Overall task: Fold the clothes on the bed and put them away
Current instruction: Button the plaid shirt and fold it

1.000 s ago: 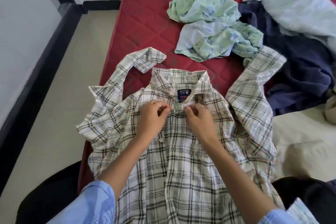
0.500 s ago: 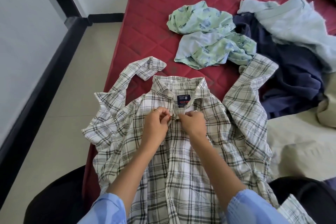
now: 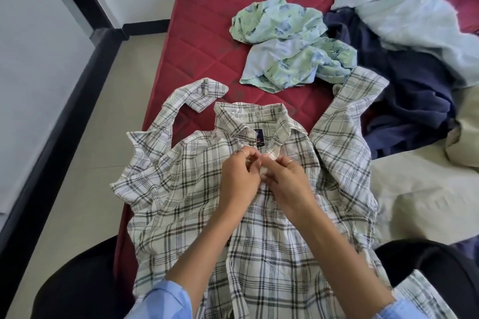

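A plaid shirt (image 3: pixel 259 215) lies face up on the near left part of the bed (image 3: pixel 207 21), its collar toward the far side and its front spread flat. Its left shoulder and sleeve hang past the left edge of the mattress, over the pale floor (image 3: pixel 85 189). The left hand (image 3: pixel 239 176) and right hand (image 3: pixel 287 181) meet just below the collar, fingers curled, each pinching the shirt's front edge at the top of the placket; the two hands touch. The right sleeve runs up toward a navy garment (image 3: pixel 414 90), touching it. A crumpled green floral garment (image 3: pixel 287 44) sits farther on, apart from the collar, with bare red mattress between them and to the far left. A pale blue garment (image 3: pixel 414 21) lies over the navy one at the far right. A beige sheet (image 3: pixel 414 194) covers the near right.
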Motion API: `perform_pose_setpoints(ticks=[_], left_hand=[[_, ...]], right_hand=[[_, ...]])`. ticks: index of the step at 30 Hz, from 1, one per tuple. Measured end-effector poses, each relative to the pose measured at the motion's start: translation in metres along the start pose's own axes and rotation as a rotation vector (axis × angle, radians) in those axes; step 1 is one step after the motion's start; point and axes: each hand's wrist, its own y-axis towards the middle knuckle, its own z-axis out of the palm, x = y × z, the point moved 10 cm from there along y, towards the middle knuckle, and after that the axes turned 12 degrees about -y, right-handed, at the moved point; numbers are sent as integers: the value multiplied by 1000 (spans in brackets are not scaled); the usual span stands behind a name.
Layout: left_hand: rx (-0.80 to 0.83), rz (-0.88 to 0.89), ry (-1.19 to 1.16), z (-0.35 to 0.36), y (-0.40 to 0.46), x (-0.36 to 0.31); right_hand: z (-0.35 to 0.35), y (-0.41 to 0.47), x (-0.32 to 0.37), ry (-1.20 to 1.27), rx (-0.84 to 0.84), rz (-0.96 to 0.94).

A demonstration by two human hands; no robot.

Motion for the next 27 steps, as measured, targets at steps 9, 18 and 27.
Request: perform_pose_setpoints(ticks=[9,18,27], left_hand=[[-6,41,23,8,-5,-7],[0,32,20,10,-8,-15],[-49,27,27,-5,-10,-11]], right_hand=[[-26,-7,-3,-202,-291,-91],[-27,-16,16,-290,-318,-166],[-16,-23,41,-628,-307,-335]])
